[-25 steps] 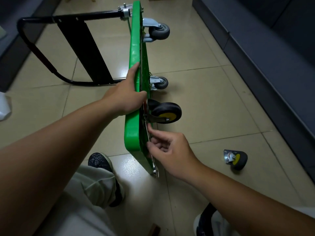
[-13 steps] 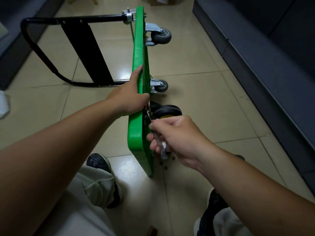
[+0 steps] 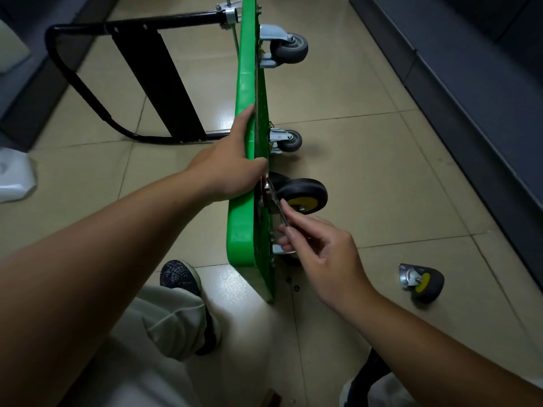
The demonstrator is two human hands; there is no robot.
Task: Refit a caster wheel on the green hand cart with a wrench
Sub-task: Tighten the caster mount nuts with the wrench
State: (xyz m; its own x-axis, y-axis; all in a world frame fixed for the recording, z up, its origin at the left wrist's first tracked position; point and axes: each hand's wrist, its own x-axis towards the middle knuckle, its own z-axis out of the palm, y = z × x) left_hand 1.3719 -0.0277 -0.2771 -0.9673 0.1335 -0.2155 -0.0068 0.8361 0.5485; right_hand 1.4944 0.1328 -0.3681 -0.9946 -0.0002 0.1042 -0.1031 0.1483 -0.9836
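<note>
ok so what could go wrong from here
The green cart stands on its edge, steadied only by the left hand; it could tip. The right hand merely pinches the thin wrench, so it may slip at the caster wheel. Small loose parts on the floor could get kicked.

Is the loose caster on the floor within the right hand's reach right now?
Probably yes. The loose caster lies on bare floor just right of the right hand, with nothing between them. But that hand pinches the wrench at the fitted wheel, so it must let go first.
</note>
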